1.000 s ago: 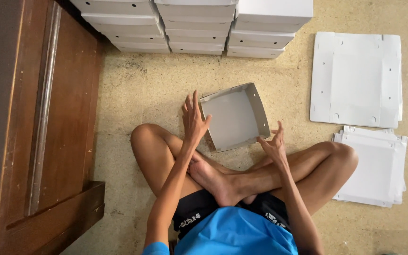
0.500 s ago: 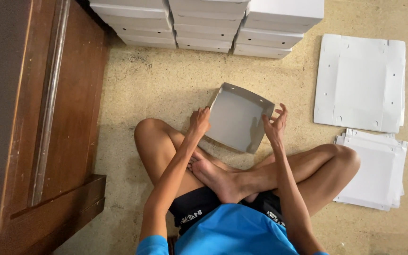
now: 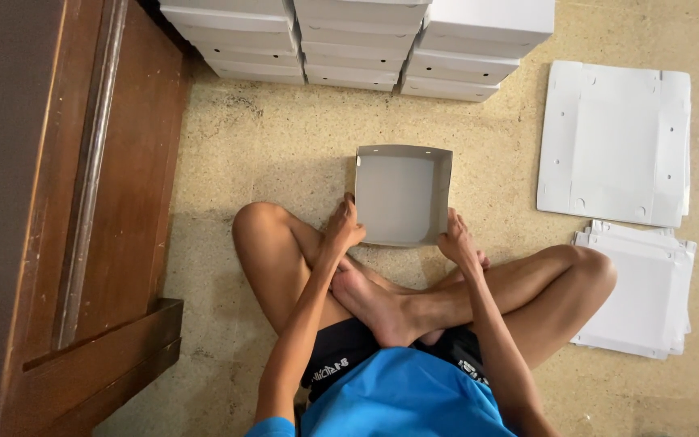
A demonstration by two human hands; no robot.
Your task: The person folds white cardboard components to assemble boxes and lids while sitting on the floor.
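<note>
A person sits cross-legged on a speckled beige floor (image 3: 269,154). The left hand (image 3: 341,229) and right hand (image 3: 456,241) grip the near corners of a shallow white folded cardboard tray (image 3: 402,194). Stacked white boxes (image 3: 366,40) stand far; flat white cardboard sheets (image 3: 615,142) lie right.

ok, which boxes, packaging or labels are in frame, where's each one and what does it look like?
Half-folded box: on the floor before the crossed legs, grey-white, shallow, open; left hand and right hand grip its near corners.
Finished boxes: three white stacks, top edge.
Flat blank: upper right, white, unfolded.
Blank pile: right, by the knee, white sheets.
No signs or screens.
</note>
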